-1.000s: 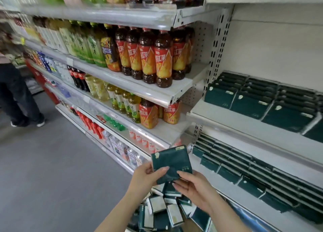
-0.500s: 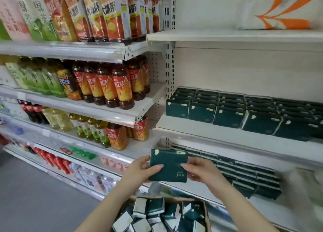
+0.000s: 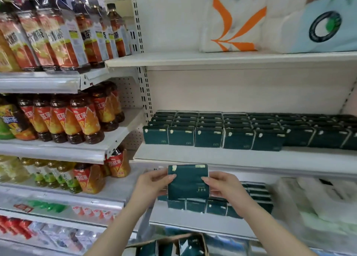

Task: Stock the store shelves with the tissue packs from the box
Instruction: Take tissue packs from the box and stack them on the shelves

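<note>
A dark green tissue pack (image 3: 188,181) is held upright in front of the shelves, between both hands. My left hand (image 3: 152,185) grips its left edge and my right hand (image 3: 223,186) grips its right edge. Just above it runs the white middle shelf (image 3: 231,159), lined with rows of matching green packs (image 3: 208,138). More of the same packs (image 3: 212,207) stand on the lower shelf behind my hands. The cardboard box (image 3: 202,242) with several packs inside sits at the bottom edge, partly cut off.
Bottled tea drinks (image 3: 77,118) fill the shelves on the left. Large white toilet-paper bundles (image 3: 241,20) sit on the top shelf. Pale plastic-wrapped goods (image 3: 318,203) lie on the lower shelf at the right.
The pack has risen from just over the box to the front lip of the middle shelf and been turned square. My view swung right and up, away from the aisle.
</note>
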A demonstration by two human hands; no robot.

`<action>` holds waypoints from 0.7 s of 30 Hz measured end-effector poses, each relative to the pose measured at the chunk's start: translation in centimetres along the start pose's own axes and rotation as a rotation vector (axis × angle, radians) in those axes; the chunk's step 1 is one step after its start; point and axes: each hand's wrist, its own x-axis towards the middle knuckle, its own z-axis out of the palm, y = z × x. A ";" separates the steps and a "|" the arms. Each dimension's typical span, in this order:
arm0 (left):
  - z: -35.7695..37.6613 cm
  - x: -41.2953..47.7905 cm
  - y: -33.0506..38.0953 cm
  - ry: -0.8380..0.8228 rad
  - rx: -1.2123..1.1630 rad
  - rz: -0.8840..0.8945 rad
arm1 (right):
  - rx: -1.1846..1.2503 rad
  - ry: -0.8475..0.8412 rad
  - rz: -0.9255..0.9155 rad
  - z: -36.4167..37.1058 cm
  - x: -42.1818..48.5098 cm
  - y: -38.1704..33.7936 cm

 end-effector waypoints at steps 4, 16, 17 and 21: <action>3.5 2.5 1.8 0.008 -0.016 -0.010 | -0.065 0.048 -0.034 -3.6 1.3 -1.0; 13.7 8.7 4.7 0.020 0.047 0.033 | -0.113 0.131 -0.104 -15.3 5.4 -3.3; 14.4 9.2 4.9 0.006 0.075 0.035 | -0.109 0.133 -0.103 -16.1 5.6 -3.2; 18.7 11.2 5.4 -0.076 0.176 0.060 | -0.129 0.160 -0.112 -21.0 6.0 -2.6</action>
